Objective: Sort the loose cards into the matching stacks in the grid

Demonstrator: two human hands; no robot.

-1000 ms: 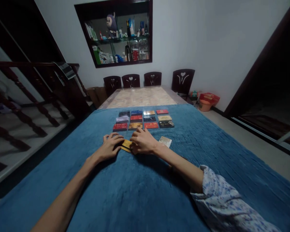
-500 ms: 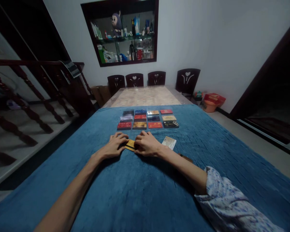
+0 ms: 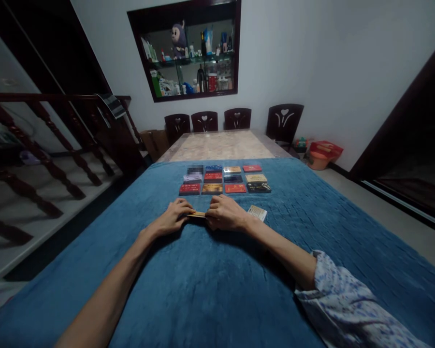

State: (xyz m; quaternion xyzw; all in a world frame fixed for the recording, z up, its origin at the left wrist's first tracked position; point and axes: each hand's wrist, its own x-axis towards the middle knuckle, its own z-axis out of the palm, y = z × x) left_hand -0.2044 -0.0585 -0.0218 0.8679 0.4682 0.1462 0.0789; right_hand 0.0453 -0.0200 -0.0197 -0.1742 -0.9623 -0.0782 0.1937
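A yellow card [image 3: 197, 214] spans the gap between my two hands, seen nearly edge-on. My left hand [image 3: 177, 216] grips its left end, and my right hand [image 3: 224, 212] grips the right end; the fingers of both are closed. Whether it is one card or a thin stack I cannot tell. Partly behind my right wrist lies a pale card [image 3: 257, 212] on the blue cloth [image 3: 188, 280]. Beyond my hands, stacks of cards sit in rows, among them a red stack [image 3: 189, 189], a gold stack [image 3: 212, 189] and a black stack [image 3: 258, 187].
Past the cloth, the bare stone tabletop [image 3: 221, 145] runs to several dark chairs [image 3: 238, 118] by the wall. A wooden railing [image 3: 58, 98] stands at left. On the floor at right is an orange bucket [image 3: 318, 161]. A wall cabinet [image 3: 194, 58] holds bottles and a plush toy.
The yellow card has tipped from showing its broad face to nearly edge-on, still between both hands. The whole view has shifted slightly, moving the scene right.
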